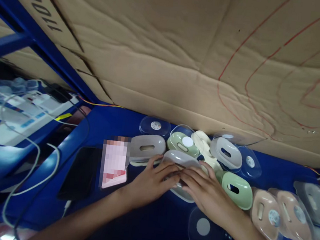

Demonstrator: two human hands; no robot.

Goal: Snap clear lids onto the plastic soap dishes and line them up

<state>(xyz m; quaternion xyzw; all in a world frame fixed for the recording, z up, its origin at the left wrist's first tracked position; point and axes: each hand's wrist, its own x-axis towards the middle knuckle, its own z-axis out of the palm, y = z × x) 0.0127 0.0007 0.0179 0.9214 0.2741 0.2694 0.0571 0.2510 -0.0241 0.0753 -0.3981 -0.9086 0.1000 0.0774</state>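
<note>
In the middle of the blue table, my left hand and my right hand are both closed around a light grey oval plastic dish. Their fingers meet over its middle and hide most of it. Just left of them lies another grey oval dish with a long slot, over a pale piece. Beside my right wrist sits a green slotted dish. A clear oval lid with a round pale sticker rests in front of my right forearm.
Behind my hands are a green dish, cream pieces, a grey dish and clear lids. Lidded pink dishes stand at right. Leftward lie a pink-screened phone, a black phone and a cabled power strip. Cardboard walls the back.
</note>
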